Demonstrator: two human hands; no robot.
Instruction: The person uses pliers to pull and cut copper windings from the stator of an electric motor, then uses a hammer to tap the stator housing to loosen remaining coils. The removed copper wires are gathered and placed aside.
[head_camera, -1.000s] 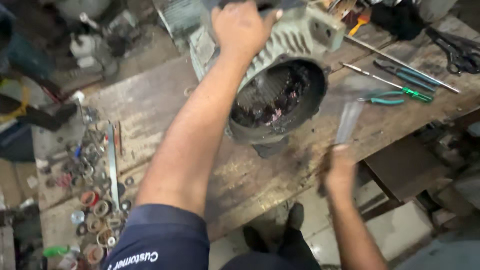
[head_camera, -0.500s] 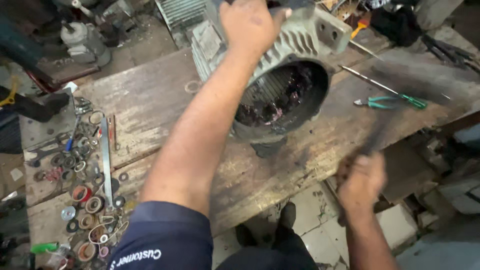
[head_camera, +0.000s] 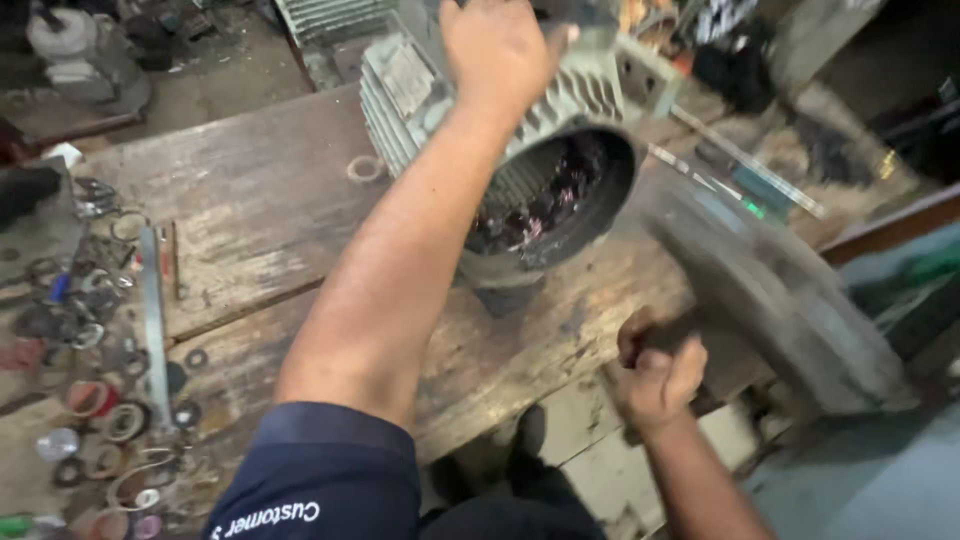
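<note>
Head view. Left hand (head_camera: 500, 50) rests palm-down, gripping the top of one finned grey motor housing (head_camera: 470, 110), which lies on the wooden desk (head_camera: 260, 220) with its open end showing windings. Right hand (head_camera: 660, 375) is a closed fist around a motion-blurred tool (head_camera: 770, 290). Washers and rings (head_camera: 100, 400) lie scattered at left.

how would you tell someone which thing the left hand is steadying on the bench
Start at the wooden workbench and go to its far middle, where the left hand presses down. Under it lies the motor housing, a grey finned metal cylinder on its side. Unlike the small rings and washers nearby, it is big, with windings showing in its open end.
</note>
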